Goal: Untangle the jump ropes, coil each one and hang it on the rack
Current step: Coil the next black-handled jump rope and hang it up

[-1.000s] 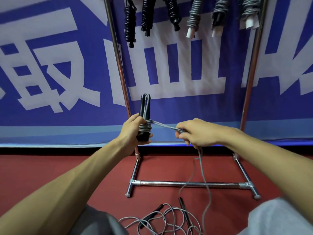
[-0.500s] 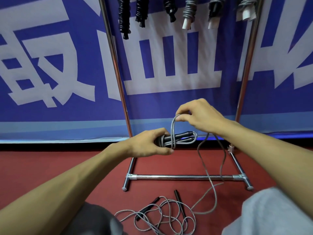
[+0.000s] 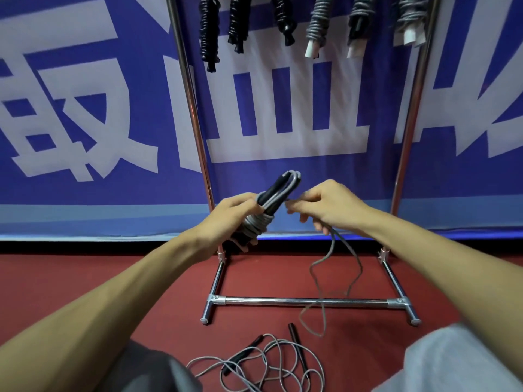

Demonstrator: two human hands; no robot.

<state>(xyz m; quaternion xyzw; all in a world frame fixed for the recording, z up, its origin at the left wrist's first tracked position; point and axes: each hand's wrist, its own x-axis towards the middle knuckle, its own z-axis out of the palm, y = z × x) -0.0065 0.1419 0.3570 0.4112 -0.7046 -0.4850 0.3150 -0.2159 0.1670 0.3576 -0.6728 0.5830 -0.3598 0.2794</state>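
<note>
1. Now, nearest me, a second rope (image 3: 254, 366) lies tangled on the floor (image 3: 113, 292) with its black handles showing. It looks unchanged from a second ago, so it is still to do.
2. Just past it, the tail (image 3: 331, 267) of the rope in hand droops in a loose loop across the base bar of the rack (image 3: 305, 301). Half a second ago it trailed wider over the floor, so less slack is left.
3. My left hand (image 3: 232, 219) has its fingers curled round the lower end of the bundle (image 3: 271, 202), which has swung from lying flat to tilted up and to the right.
4. My right hand (image 3: 325, 205) has dropped from above the bundle to just beside it, its fingers pinching the tail near the wraps.
5. More grey turns seem to sit round the bundle's waist, so I judge another wrap has gone on. A few more, then hang it.
6. Farthest, six hung ropes (image 3: 318, 24) fill the rack's top, in front of the banner (image 3: 85, 108).
</note>
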